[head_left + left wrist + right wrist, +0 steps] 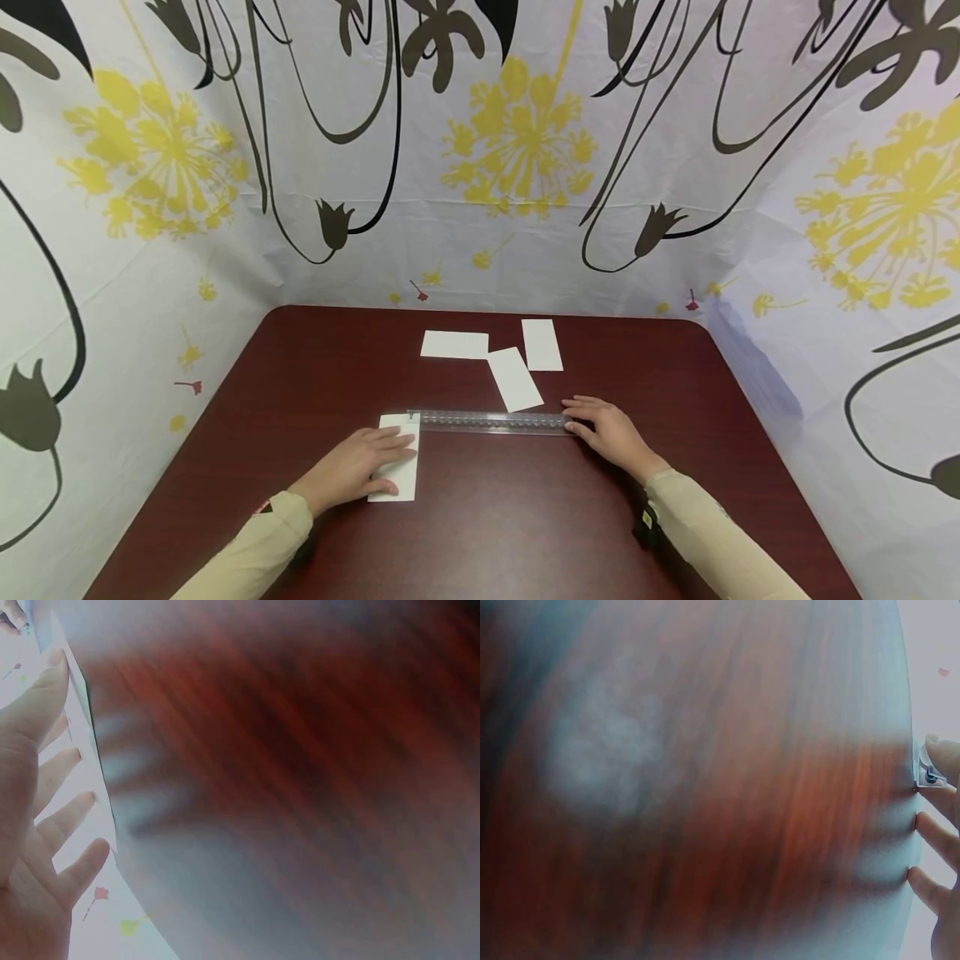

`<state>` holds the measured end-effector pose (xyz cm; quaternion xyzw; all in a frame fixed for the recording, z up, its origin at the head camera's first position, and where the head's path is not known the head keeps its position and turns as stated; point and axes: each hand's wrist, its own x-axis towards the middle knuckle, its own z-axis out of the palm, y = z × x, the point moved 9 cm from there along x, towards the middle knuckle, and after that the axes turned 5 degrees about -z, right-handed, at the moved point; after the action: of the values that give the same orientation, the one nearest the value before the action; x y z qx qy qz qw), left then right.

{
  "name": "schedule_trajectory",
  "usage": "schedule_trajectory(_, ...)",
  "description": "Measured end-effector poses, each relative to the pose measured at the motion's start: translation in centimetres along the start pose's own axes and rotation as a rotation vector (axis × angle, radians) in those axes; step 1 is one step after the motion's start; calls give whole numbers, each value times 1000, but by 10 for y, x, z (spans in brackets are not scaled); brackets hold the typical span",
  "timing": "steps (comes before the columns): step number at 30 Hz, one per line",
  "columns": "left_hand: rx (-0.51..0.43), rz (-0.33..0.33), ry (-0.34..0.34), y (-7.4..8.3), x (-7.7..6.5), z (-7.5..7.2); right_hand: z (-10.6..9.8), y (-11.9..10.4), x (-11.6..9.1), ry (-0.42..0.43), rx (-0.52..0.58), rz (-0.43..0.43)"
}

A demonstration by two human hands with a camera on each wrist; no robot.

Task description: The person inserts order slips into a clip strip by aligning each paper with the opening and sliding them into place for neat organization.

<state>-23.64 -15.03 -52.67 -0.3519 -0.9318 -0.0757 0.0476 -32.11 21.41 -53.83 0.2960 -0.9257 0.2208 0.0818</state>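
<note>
A: What's closest?
B: 2 beige sleeves (243,550), reaching in over a dark reddish table (510,525).
A: And the left hand (356,467)?
B: Its grip is wide, fingers spread and fairly straight, resting on 1 white card (407,477). That card lies flat, left of the table's middle.
A: The right hand (615,435)?
B: Narrow grip there: thumb and forefinger pinch the right end of a clear ruler (491,422). The right wrist view shows that end between them.
A: Where does the ruler lie?
B: Flat on the table, spanning the gap between the 2 hands, its left end overlapping the card's top right corner.
A: Farther back?
B: 3 more: a tilted card (515,380) just beyond the ruler, so close I can't tell if they touch; a sideways card (454,345) to its upper left; a lengthwise card (542,345) to its upper right.
A: Past the table?
B: A white cloth (465,233) printed with yellow flower heads (531,137) and dark stems (397,108).
</note>
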Motion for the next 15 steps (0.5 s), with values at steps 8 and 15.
schedule_trajectory(8, -17, 42, 19, 1, 0, -4, -1, 0, 1, 0, -4, 5)
schedule_trajectory(15, -26, 43, 3, 3, 4, -3, 0, -1, 0, -3, -3, 10)
